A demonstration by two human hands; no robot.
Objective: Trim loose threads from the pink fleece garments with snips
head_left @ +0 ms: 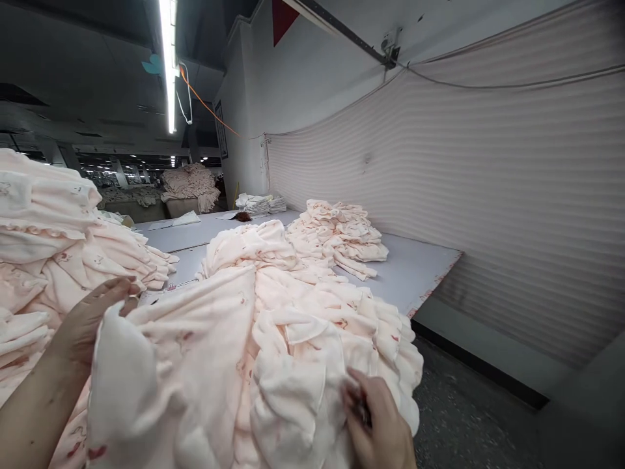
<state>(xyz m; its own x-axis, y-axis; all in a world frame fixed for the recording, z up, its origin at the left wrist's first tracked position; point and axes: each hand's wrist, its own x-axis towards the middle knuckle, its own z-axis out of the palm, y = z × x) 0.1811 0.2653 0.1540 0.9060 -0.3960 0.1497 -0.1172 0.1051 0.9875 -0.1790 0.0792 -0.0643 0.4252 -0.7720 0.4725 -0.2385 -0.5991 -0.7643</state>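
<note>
A pale pink plush garment (195, 345) with small reddish prints spreads across the table in front of me. At its left edge, my left hand (100, 312) is closed, lifting a corner of the cloth; part of the fingers is behind the fabric. Near a bunched, paler part of the garment (293, 384), my right hand (381, 417) has curled fingers, slightly blurred. Something small and dark shows within that hand, but I cannot make out what it is. The right fingertips are beside the cloth or touching it; I cannot tell which.
A tall heap of similar garments (63, 241) rises on the left. Another pile (342, 231) lies farther back on the light table (415, 267). Folded white cloths (261, 204) stand near the wall. A striped sheet (488, 182) hangs along the right.
</note>
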